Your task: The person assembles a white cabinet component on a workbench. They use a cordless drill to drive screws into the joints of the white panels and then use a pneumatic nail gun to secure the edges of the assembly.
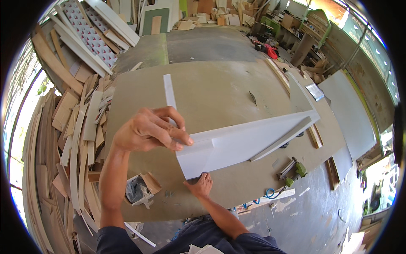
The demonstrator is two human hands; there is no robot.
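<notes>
A long white panel (249,137) stands on edge, tilted, on the brown worktable. My left hand (154,129) is closed over its upper left corner, thumb side hidden, fingertips on the top edge. At the lower left edge, my right hand (201,186) grips the panel, thumb to the left and fingers bent up against the board. A narrow white strip (282,140) slants across the panel's right part. Another white board (301,95) meets its far right end. Behind my left hand a thin white strip (169,91) extends away; whether it joins the panel is hidden.
A green and black nail gun (292,169) lies at the table's right front, near a blue hose (270,193). A torn cardboard box (137,189) with plastic sits at the left front, beside loose fasteners (169,194). Wood offcuts (86,127) crowd the left side.
</notes>
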